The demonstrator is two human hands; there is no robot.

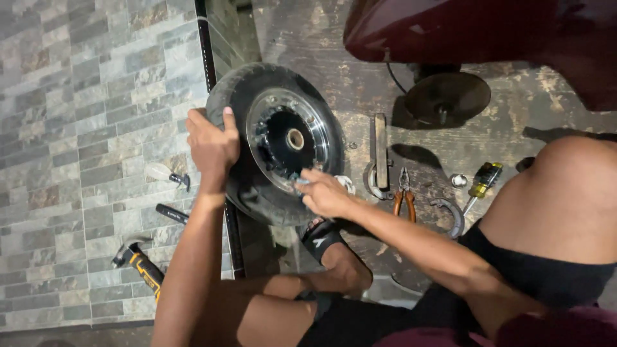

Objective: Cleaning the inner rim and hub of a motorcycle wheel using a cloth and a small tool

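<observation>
Your left hand (212,144) is clamped on the tyre (241,96); keep it braced. Right hand (323,193) pinches sth small at the wheel hub (289,138) rim, can't tell what; work slow.

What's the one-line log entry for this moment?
left hand: gripping tyre top | right hand: fingertips at wheel rim lower edge | wheel: upright on floor | pliers, screwdriver, hammer: lying nearby

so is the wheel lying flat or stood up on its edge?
On edge. The wheel stands on its tyre, hub face to the camera, left hand gripping the top of the tyre, right hand at the rim.
</observation>
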